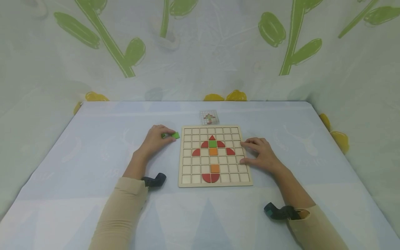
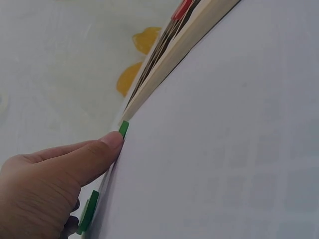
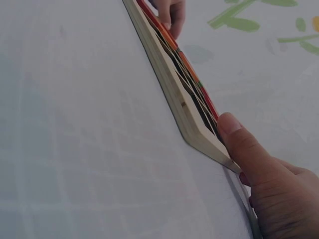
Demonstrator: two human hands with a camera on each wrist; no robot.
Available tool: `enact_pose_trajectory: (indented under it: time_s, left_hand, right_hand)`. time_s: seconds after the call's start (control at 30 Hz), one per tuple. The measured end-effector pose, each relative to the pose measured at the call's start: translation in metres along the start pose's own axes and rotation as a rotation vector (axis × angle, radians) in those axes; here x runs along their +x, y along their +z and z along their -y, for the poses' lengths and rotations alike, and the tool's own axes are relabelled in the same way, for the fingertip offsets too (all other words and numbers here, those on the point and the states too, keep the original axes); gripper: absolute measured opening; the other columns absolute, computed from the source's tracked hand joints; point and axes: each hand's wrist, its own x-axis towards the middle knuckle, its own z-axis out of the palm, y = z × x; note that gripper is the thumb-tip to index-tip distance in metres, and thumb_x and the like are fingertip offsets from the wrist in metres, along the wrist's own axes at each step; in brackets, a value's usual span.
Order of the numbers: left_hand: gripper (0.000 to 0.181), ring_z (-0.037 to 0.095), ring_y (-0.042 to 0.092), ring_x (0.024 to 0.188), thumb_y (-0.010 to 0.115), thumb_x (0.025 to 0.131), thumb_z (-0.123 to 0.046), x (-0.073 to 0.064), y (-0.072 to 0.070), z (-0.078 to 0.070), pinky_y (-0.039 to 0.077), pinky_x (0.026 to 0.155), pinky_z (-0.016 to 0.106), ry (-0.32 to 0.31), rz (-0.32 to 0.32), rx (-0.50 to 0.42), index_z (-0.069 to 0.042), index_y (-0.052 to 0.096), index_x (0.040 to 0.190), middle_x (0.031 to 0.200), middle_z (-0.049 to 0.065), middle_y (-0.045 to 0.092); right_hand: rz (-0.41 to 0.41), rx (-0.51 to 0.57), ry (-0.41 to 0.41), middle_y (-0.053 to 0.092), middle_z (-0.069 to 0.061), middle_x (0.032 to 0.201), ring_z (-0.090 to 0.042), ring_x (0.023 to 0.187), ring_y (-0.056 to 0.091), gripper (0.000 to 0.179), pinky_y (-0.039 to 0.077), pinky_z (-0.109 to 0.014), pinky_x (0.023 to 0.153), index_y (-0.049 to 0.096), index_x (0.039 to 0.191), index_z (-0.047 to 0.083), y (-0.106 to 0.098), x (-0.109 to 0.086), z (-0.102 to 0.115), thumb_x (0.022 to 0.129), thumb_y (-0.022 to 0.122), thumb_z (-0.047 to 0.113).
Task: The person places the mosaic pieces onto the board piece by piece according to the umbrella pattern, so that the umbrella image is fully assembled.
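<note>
My left hand [image 1: 156, 138] pinches a green square tile [image 1: 176, 135] between thumb and fingers, just left of the wooden grid board [image 1: 184, 126]. A second green piece [image 2: 88, 213] shows near the lower fingers in the left wrist view; whether they touch it is hidden. My right hand [image 1: 261, 154] rests on the board's right edge, thumb and fingers spread apart. On the board lie a red triangle [image 1: 212, 138], a green square [image 1: 212, 143], two orange squares, upper [image 1: 213, 151] and lower [image 1: 215, 168], and several red quarter-circles, one [image 1: 196, 152] at left.
Behind the board lies a small pattern card [image 1: 209, 117] with a similar figure on a grid. A pale patterned cloth [image 1: 200, 215] covers the table. A white backdrop [image 1: 212, 52] with printed green leaves rises along the far edge.
</note>
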Motion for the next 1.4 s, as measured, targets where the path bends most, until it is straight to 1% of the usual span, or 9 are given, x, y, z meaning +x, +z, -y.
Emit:
enact_pose_trajectory:
  time_s: [0.27,0.43,0.63,0.8,0.83,1.03,1.2,1.3,1.4]
  left_hand:
    - [0.031,0.023,0.048,0.109,0.07,0.084,-0.026,0.0,0.002,-0.004,0.036,0.097,0.043,0.03,0.008,-0.048,-0.012,0.069,0.112,0.113,0.005,0.064]
    - [0.031,0.024,0.049,0.106,0.07,0.084,-0.025,-0.001,0.002,-0.004,0.037,0.095,0.042,0.034,0.0,-0.034,-0.012,0.069,0.112,0.113,0.005,0.065]
    - [0.031,0.025,0.05,0.105,0.071,0.084,-0.024,-0.001,0.002,-0.007,0.038,0.092,0.043,0.045,-0.008,-0.019,-0.01,0.069,0.112,0.114,0.008,0.065]
    - [0.031,0.026,0.05,0.104,0.072,0.083,-0.025,-0.002,0.002,-0.013,0.038,0.09,0.043,0.042,-0.022,-0.035,-0.01,0.07,0.111,0.113,0.008,0.066]
    - [0.031,0.026,0.05,0.105,0.072,0.083,-0.025,-0.002,0.002,-0.014,0.037,0.093,0.043,0.044,-0.023,-0.045,-0.01,0.07,0.11,0.112,0.008,0.066]
    - [0.032,0.026,0.05,0.107,0.072,0.083,-0.025,-0.003,0.006,-0.022,0.035,0.098,0.044,0.072,-0.005,-0.086,-0.009,0.069,0.11,0.111,0.008,0.065]
    - [0.031,0.026,0.05,0.108,0.072,0.082,-0.023,-0.005,0.011,-0.03,0.036,0.096,0.044,0.086,0.013,-0.104,-0.008,0.07,0.11,0.109,0.008,0.065]
    - [0.031,0.025,0.049,0.105,0.072,0.082,-0.024,-0.006,0.013,-0.036,0.037,0.093,0.042,0.096,0.025,-0.099,-0.009,0.07,0.11,0.108,0.007,0.065]
    - [0.031,0.024,0.048,0.102,0.072,0.082,-0.025,-0.008,0.015,-0.041,0.038,0.09,0.041,0.109,0.021,-0.096,-0.01,0.07,0.109,0.108,0.006,0.065]
  right_hand:
    - [-0.015,-0.008,-0.02,0.057,-0.015,0.117,-0.032,0.108,0.045,0.063,0.034,-0.05,0.091,0.064,0.121,0.005,0.001,0.0,-0.002,0.065,0.084,0.027]
    - [-0.014,-0.01,-0.019,0.057,-0.015,0.117,-0.032,0.108,0.045,0.063,0.034,-0.05,0.091,0.063,0.121,0.005,0.001,0.0,-0.002,0.066,0.084,0.027]
    - [-0.003,-0.002,0.001,0.056,-0.015,0.118,-0.033,0.11,0.044,0.063,0.034,-0.05,0.092,0.063,0.122,0.005,0.001,0.0,0.0,0.067,0.083,0.027]
    - [-0.006,-0.014,-0.006,0.057,-0.014,0.117,-0.032,0.109,0.045,0.062,0.034,-0.05,0.092,0.063,0.122,0.006,0.001,0.0,0.0,0.067,0.083,0.027]
    - [-0.008,-0.015,-0.009,0.057,-0.014,0.117,-0.032,0.109,0.045,0.062,0.034,-0.05,0.091,0.063,0.122,0.006,0.001,0.0,0.0,0.067,0.083,0.027]
    - [-0.016,-0.009,-0.021,0.057,-0.014,0.116,-0.032,0.108,0.045,0.062,0.034,-0.049,0.09,0.063,0.121,0.006,0.001,-0.001,0.0,0.067,0.083,0.027]
    - [-0.025,-0.01,-0.028,0.058,-0.014,0.116,-0.031,0.107,0.045,0.062,0.035,-0.049,0.09,0.064,0.121,0.005,0.002,-0.001,-0.001,0.066,0.084,0.028]
    - [-0.033,-0.002,-0.034,0.058,-0.014,0.115,-0.031,0.107,0.045,0.062,0.035,-0.049,0.09,0.064,0.12,0.005,0.002,-0.001,-0.002,0.066,0.084,0.027]
    - [-0.036,-0.002,-0.041,0.058,-0.014,0.115,-0.032,0.107,0.045,0.062,0.035,-0.049,0.09,0.064,0.12,0.005,0.002,-0.001,-0.002,0.066,0.084,0.027]
